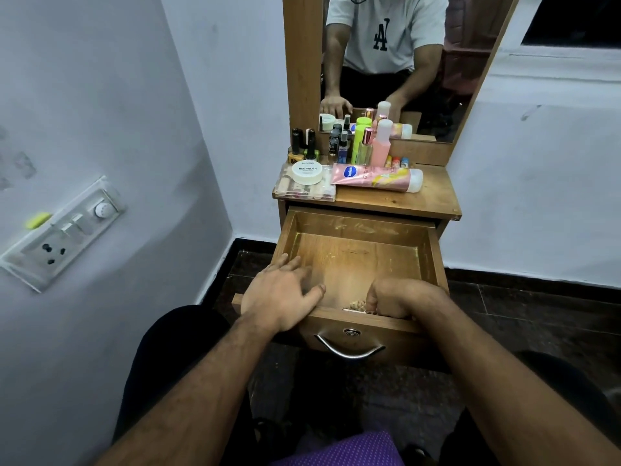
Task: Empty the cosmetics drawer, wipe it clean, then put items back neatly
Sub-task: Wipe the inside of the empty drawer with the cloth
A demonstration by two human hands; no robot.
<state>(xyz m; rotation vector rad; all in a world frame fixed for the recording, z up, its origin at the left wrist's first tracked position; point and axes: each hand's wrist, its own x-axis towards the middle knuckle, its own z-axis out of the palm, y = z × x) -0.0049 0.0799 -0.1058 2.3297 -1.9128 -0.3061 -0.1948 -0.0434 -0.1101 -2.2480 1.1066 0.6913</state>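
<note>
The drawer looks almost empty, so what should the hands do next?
Probably lift out the last small beige thing that the right hand is closing on at the drawer's front edge, and set it on the tabletop. The rest of the drawer floor looks bare, and the bottles already stand up there. The left hand rests flat on the front left corner.

Left hand (280, 295) flat, fingers (295, 269) spread; right hand (400, 297) curled into fist, knuckles down.

Wooden dresser top (433, 196) under pink tube (376, 176), clear nail box (304, 190), upright bottles (349, 142).
</note>
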